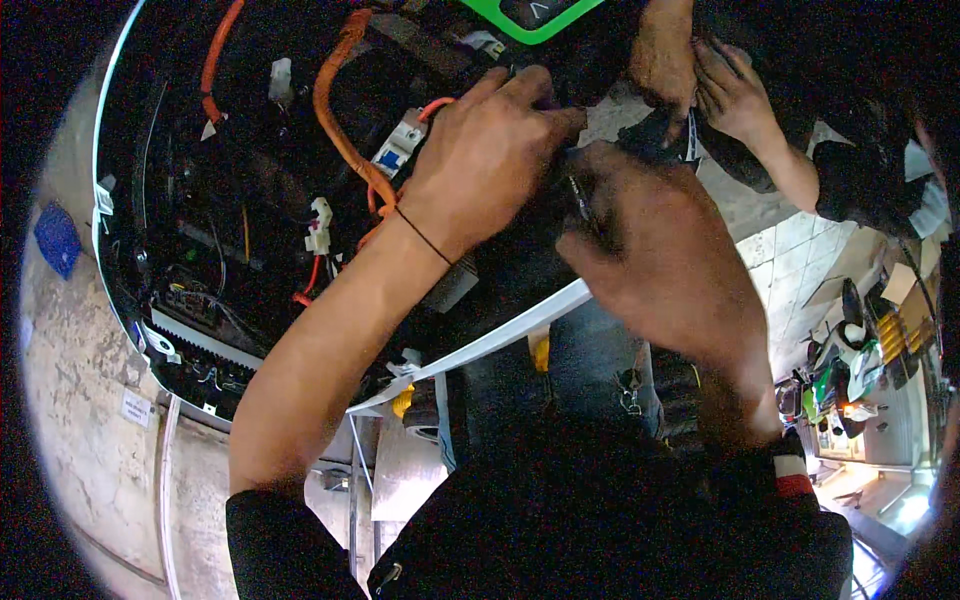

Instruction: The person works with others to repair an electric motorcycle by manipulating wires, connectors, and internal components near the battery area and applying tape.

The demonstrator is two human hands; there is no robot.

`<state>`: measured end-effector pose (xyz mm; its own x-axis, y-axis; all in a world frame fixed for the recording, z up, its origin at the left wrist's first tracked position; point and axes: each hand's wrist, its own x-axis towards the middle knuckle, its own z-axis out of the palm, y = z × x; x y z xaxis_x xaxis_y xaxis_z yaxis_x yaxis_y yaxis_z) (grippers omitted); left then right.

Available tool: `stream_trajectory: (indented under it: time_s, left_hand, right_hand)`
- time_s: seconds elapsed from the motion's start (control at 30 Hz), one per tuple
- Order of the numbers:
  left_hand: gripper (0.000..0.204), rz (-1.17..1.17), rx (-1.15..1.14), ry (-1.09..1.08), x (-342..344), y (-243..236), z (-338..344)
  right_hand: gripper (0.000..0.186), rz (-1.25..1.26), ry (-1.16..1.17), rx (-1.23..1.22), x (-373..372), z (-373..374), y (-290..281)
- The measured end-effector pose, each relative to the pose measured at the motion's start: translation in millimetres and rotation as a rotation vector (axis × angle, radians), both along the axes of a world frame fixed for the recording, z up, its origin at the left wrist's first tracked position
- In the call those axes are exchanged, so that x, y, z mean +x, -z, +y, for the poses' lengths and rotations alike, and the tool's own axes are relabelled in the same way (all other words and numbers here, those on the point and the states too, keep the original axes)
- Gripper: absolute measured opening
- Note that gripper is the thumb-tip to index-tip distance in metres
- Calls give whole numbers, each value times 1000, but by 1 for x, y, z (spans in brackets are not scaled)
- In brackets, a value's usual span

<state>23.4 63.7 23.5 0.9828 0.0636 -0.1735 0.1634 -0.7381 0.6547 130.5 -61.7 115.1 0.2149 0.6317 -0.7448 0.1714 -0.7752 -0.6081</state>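
My left hand (485, 160) is curled over a dark part inside a black vehicle body with a white edge (480, 340); what its fingers grip is hidden. Just right of it, my right hand (665, 260) is closed around a thin dark item (583, 200), too blurred to name. Near my left hand are an orange cable (338, 120), a white connector block with a blue insert (395, 150), and, lower left, another white connector (319, 225) on a red wire.
Another person's two hands (665, 55) (735, 105) work at the upper right. A green-framed object (530, 35) is at the top. A blue item (57, 238) lies on the floor (90, 420) at left. Several stored objects (890, 335) stand at the right.
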Motion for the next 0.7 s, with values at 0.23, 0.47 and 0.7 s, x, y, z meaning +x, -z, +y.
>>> stream_trajectory:
  time_s: [0.23, 0.47, 0.7]
  left_hand:
    - [26, -4, 17, -1, 2, -2, -2]
    - [26, -42, -63, 40, -1, 11, -1]
    - [22, -29, -37, 6, 0, 11, 0]
  right_hand:
    - [22, -424, -232, 113, -7, 1, 0]
    - [14, -324, -324, 79, -9, 9, 4]
    - [24, -294, -331, 177, 46, -22, 37]
